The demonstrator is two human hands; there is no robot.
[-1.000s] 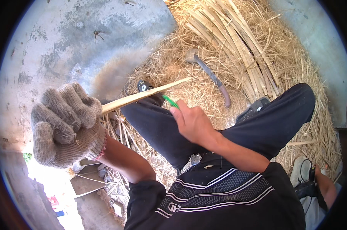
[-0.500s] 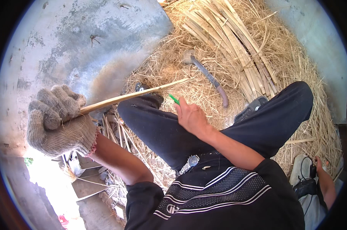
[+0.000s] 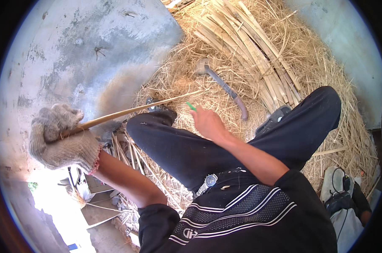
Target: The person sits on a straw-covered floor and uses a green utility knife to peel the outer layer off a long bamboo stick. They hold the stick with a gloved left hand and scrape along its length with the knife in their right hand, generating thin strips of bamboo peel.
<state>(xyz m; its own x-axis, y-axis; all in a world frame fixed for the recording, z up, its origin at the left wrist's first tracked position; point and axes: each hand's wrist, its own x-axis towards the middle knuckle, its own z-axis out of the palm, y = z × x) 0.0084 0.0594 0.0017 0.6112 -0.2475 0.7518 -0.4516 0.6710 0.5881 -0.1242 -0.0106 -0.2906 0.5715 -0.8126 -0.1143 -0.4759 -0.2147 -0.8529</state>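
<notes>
My left hand [image 3: 61,137], in a grey knitted glove, is closed around one end of a long thin bamboo strip [image 3: 136,110]. The strip slants up and to the right over my left knee toward the straw. My bare right hand [image 3: 208,122] hovers above my thigh and grips a small tool with a green handle [image 3: 192,106], only its green tip showing. The tool's tip lies just below the strip's far end, not clearly touching it.
A pile of straw [image 3: 326,76] covers the ground ahead, with a bundle of split bamboo strips [image 3: 250,46] on it. A curved knife [image 3: 224,86] lies in the straw. Grey concrete [image 3: 73,50] spans the left. Another person's arm [image 3: 359,202] shows at lower right.
My left hand has dropped and turned, so the strip now shows its thin edge. My right hand moved slightly up and away with the green tool.
</notes>
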